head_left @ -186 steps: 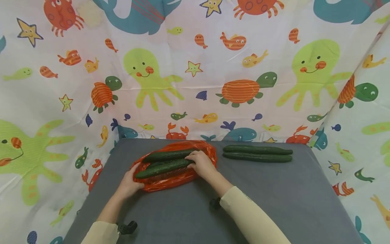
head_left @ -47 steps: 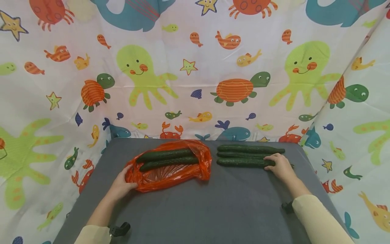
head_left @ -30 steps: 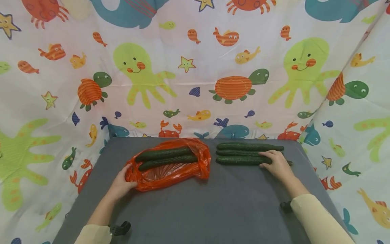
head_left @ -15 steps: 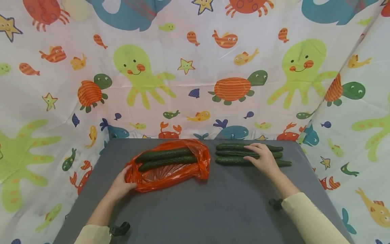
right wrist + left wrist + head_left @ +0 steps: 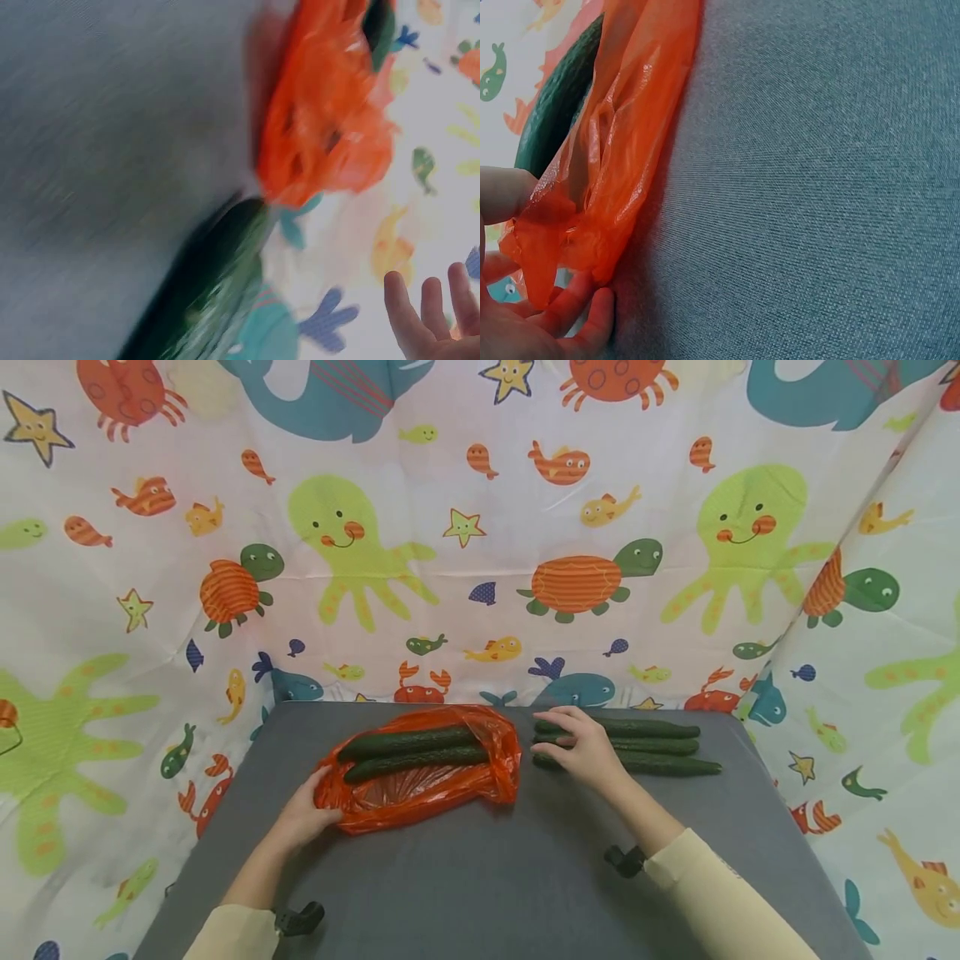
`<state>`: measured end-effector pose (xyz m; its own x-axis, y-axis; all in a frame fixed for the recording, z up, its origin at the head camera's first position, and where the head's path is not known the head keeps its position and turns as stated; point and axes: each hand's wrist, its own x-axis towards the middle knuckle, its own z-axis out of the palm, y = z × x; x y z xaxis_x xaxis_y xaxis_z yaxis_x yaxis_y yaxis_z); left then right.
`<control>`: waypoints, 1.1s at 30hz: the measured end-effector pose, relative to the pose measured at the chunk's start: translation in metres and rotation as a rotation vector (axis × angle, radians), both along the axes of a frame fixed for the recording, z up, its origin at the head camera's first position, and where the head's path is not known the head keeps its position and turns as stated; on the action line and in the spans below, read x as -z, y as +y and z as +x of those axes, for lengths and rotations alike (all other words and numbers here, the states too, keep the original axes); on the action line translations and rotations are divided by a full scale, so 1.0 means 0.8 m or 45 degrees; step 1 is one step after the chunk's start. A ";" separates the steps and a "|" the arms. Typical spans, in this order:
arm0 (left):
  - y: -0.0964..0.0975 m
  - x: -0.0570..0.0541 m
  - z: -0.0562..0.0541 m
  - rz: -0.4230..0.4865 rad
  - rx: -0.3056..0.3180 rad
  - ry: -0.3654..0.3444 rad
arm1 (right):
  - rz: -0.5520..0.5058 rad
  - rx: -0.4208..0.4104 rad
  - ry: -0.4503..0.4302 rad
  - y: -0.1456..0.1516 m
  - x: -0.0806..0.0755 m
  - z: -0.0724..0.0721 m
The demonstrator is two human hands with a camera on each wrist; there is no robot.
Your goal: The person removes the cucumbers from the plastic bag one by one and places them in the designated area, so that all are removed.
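An orange plastic bag (image 5: 431, 806) lies spread on the left of the table, with two long green cucumbers (image 5: 408, 742) showing in its opening. My left hand (image 5: 303, 810) holds the bag's left edge; in the left wrist view the film (image 5: 619, 150) hangs between thumb and fingers. Three more cucumbers (image 5: 652, 727) lie side by side to the right of the bag. Over their left ends is my right hand (image 5: 588, 752), fingers spread and nothing held. The right wrist view, blurred, shows its raised fingers (image 5: 435, 322) apart from a cucumber (image 5: 210, 292).
The grey table (image 5: 480, 893) reaches back to a curtain (image 5: 480, 568) printed with sea animals, which also stands along both sides. Dark wrist cameras (image 5: 300, 918) hang under both forearms.
My right hand took a cucumber from the bag, laid it as the front one of the row at right, let go and moved left toward the bag. The left hand has stayed at the bag's edge.
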<state>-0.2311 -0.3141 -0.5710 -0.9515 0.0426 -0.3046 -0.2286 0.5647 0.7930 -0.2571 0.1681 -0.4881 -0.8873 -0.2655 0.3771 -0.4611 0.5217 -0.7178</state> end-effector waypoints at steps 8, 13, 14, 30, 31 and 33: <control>-0.002 0.003 -0.001 -0.079 0.031 0.051 | -0.152 -0.027 -0.286 -0.068 -0.019 -0.006; -0.003 0.003 -0.001 -0.097 0.033 0.058 | -0.240 -0.135 -0.398 -0.107 -0.015 -0.013; -0.003 0.003 -0.001 -0.089 0.029 0.053 | -0.247 -0.162 -0.415 -0.115 -0.012 -0.015; -0.003 0.005 -0.001 -0.076 0.063 0.061 | 0.147 -0.154 -0.500 -0.197 0.030 -0.056; -0.003 0.005 -0.001 -0.082 0.067 0.062 | 0.163 -0.149 -0.480 -0.199 0.034 -0.058; -0.002 0.006 0.000 -0.084 0.072 0.056 | 0.184 -0.140 -0.434 -0.202 0.041 -0.061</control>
<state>-0.2313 -0.3160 -0.5755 -0.9608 0.0783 -0.2661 -0.1601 0.6269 0.7625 -0.3062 0.0067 -0.5213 -0.9185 -0.3951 0.0174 -0.2680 0.5892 -0.7622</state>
